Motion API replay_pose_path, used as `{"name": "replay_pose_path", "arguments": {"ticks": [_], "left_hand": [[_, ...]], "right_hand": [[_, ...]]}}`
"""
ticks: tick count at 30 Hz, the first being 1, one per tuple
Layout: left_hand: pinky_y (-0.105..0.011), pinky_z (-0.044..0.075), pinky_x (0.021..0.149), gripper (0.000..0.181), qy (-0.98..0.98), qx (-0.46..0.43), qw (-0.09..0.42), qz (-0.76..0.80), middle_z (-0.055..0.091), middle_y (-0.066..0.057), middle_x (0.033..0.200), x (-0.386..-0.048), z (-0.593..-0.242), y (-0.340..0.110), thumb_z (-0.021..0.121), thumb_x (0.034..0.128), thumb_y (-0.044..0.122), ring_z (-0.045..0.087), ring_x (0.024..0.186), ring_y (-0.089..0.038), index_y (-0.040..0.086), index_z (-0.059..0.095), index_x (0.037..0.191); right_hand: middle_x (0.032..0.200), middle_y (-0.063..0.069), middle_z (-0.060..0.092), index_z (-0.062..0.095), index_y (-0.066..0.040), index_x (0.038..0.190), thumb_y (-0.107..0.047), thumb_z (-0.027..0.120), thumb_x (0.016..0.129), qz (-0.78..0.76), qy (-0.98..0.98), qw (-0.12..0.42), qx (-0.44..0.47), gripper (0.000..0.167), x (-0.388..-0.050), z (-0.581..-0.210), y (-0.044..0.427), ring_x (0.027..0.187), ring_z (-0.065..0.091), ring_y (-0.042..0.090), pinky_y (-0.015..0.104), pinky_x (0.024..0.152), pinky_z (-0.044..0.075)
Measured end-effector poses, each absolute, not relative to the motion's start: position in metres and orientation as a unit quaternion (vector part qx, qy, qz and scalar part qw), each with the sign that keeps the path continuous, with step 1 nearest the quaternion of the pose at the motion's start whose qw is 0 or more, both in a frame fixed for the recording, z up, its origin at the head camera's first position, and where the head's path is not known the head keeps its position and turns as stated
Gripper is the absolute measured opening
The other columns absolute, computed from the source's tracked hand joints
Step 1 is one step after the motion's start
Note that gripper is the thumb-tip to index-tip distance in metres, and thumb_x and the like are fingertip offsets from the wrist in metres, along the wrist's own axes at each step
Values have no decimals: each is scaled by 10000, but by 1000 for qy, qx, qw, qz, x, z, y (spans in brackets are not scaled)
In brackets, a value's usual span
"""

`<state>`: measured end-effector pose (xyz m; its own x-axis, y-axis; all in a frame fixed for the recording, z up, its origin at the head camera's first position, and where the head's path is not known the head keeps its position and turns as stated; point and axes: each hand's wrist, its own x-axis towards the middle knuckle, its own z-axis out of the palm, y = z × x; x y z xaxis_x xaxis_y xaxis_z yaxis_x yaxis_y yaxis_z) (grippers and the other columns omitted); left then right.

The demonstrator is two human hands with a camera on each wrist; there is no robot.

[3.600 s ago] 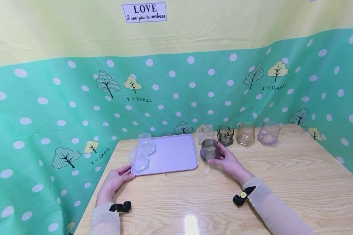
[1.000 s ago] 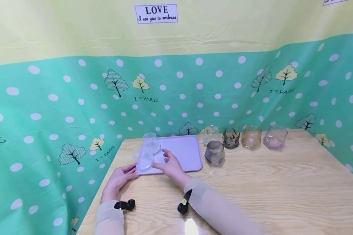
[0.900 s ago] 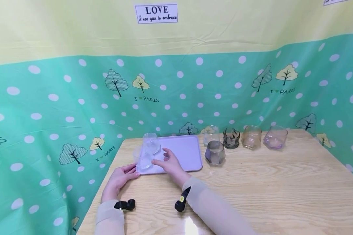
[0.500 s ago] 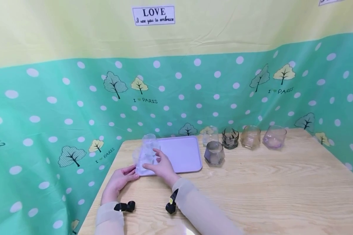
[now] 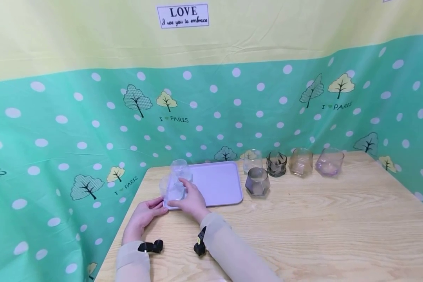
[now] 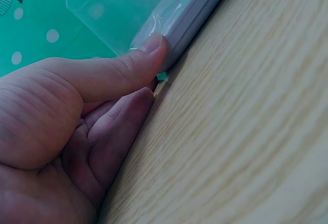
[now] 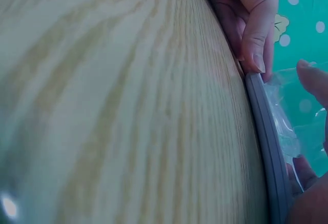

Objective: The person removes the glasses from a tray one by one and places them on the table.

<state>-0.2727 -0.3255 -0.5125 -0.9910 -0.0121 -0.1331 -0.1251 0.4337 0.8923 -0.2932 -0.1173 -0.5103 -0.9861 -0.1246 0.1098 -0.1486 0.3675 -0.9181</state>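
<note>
A lilac tray (image 5: 220, 184) lies on the table with two clear drinking glasses at its left end. My left hand (image 5: 143, 217) pinches the tray's front left corner; in the left wrist view the thumb (image 6: 118, 73) presses on the rim, with other fingers curled below it. My right hand (image 5: 192, 200) reaches over the tray's front edge and holds the nearer clear glass (image 5: 174, 192), thumb in front and fingers on its far right side. Behind it stands the other clear glass (image 5: 179, 169). In the right wrist view the held glass (image 7: 287, 121) shows only partly, beside the tray's rim.
Right of the tray stands a grey hexagonal glass (image 5: 257, 182). Behind it are a clear glass (image 5: 252, 161), a dark faceted glass (image 5: 276, 164), an amber glass (image 5: 301, 161) and a pinkish glass (image 5: 329, 162). A patterned curtain (image 5: 197, 141) hangs along the table's back edge.
My right hand first held the grey glass right of the tray, released it there, then moved left over the tray to the nearer clear glass. The left hand has stayed at the tray corner.
</note>
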Motion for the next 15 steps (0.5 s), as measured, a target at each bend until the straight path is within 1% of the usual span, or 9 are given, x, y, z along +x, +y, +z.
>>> {"name": "replay_pose_path", "arguments": {"ticks": [4, 8, 15], "left_hand": [[-542, 304, 1257, 706, 846, -39, 51, 529, 631, -170, 1423, -273, -514, -324, 882, 905, 153, 496, 1447, -332, -33, 560, 1505], [-555, 307, 1254, 692, 847, -44, 51, 527, 631, -170, 1430, -273, -514, -324, 875, 913, 159, 500, 1450, -348, -24, 566, 1504], [-570, 287, 1259, 685, 850, -46, 48, 522, 621, -168, 1449, -272, -513, -325, 871, 914, 161, 464, 1478, -364, -15, 571, 1504]], "right_hand": [[1501, 86, 611, 507, -273, 1598, -392, 992, 751, 542, -836, 18, 78, 983, -291, -509, -117, 1327, 608, 295, 457, 1115, 500], [1443, 84, 646, 525, -250, 1586, -378, 971, 787, 540, -838, 22, 74, 924, -290, -508, -116, 1264, 640, 283, 441, 1058, 534], [1370, 69, 671, 542, -233, 1574, -359, 940, 834, 525, -847, 28, 73, 849, -289, -507, -115, 1222, 642, 265, 431, 1040, 534]]}}
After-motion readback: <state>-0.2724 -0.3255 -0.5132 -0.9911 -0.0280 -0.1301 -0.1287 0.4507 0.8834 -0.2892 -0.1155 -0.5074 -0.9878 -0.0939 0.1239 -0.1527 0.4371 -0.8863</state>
